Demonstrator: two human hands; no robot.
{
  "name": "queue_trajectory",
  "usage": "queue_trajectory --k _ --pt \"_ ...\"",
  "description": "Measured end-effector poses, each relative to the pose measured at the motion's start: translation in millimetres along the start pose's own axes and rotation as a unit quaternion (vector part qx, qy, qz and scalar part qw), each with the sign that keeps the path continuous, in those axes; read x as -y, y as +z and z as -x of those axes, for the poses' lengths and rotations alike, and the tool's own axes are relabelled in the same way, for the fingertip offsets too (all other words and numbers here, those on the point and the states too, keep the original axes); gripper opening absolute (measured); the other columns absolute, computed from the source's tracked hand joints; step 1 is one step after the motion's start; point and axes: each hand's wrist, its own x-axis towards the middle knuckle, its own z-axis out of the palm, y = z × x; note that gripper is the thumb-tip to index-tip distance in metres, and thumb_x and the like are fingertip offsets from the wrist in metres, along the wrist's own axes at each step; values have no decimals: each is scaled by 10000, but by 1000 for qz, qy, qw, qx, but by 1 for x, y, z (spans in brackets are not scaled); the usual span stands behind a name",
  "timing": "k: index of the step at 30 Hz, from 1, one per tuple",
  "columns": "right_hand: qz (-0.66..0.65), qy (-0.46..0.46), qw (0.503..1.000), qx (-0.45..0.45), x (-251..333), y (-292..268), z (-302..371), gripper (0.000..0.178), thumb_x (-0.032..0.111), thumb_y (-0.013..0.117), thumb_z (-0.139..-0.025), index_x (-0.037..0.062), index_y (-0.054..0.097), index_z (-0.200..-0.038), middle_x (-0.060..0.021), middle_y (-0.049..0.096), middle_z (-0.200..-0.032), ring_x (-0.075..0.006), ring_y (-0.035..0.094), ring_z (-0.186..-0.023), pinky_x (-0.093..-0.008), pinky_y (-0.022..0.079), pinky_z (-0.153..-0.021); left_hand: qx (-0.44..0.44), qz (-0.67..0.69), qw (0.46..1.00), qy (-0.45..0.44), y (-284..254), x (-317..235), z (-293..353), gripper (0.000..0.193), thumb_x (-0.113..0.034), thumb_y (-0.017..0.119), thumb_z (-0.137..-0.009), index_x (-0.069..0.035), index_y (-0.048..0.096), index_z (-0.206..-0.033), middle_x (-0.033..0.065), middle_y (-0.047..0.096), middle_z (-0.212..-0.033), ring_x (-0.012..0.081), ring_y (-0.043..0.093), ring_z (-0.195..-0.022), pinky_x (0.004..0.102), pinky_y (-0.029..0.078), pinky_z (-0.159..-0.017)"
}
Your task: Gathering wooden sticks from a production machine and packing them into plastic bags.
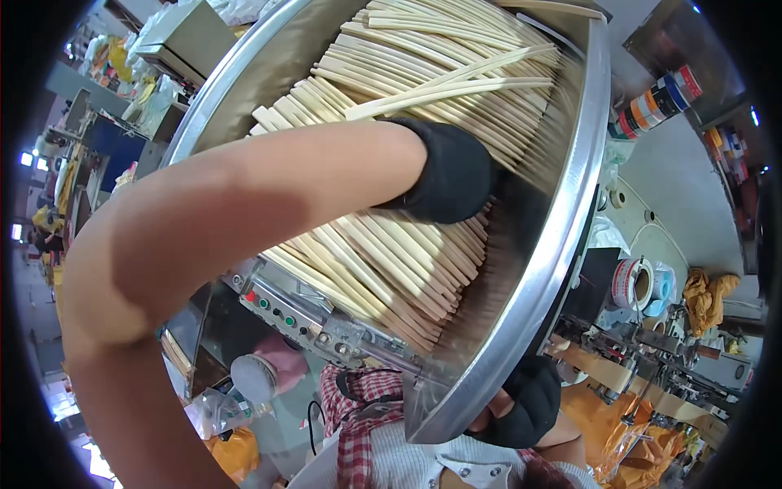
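Observation:
Many pale wooden chopsticks [383, 273] lie in rows inside a large shiny metal hopper [562, 196]. A few lie crosswise on top of the far rows. My left arm reaches across from the lower left, and my left hand [448, 173], in a black glove, is down among the chopsticks near the middle. Its fingers are hidden from view, so its grip cannot be made out. At the near right corner, my right hand [525, 403], also black-gloved with bare fingertips, is closed around the hopper's edge.
A control panel [305, 326] with green and red buttons runs below the hopper's near left side. A round-topped stool [254, 377] stands lower left. Tape rolls [635, 281] sit at right, beside machinery [635, 375] with a paper strip. A grey box [186, 41] is far left.

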Motion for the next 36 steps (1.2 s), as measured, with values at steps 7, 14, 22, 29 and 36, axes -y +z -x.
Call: queue_trajectory --k 7,14,22,29,36 --pt "1 -4 1000 -1 -2 0 -2 236 137 563 -804 -32 662 -937 -110 652 -781 -192 579 -604 -282 452 -504 10 83 996 37 -8 9 -12 264 -168 489 -889 -76 603 -1109 178 660 -935 336 636 -842 402 509 -771" --pt "5 -1 1000 -20 -4 5 -1 205 158 599 -820 -11 660 -919 -99 651 -778 -185 587 -600 -278 450 -507 -1 139 990 21 -8 11 -27 280 -232 521 -916 -71 600 -1131 174 647 -1066 338 623 -948 379 476 -867" --pt "1 27 999 -24 1 4 1 184 122 623 -794 -6 654 -922 -95 644 -743 -185 582 -590 -280 448 -497 28 58 996 -64 -14 -18 -30 320 -218 566 -863 -88 613 -1151 183 628 -1135 339 595 -1062 389 459 -926" --pt "-8 21 997 -70 -2 10 -1 172 94 612 -778 -11 643 -911 -111 638 -739 -184 578 -561 -277 447 -485 19 29 999 41 -10 -12 -34 270 -156 573 -883 -29 599 -1119 184 635 -1081 293 621 -989 347 496 -856" --pt "-17 10 997 -69 -3 8 1 207 63 595 -741 -18 647 -924 -117 645 -768 -177 575 -567 -281 459 -491 -23 68 997 -7 -4 -6 -40 234 -66 572 -881 -7 587 -1108 169 636 -1065 253 629 -926 325 502 -839"
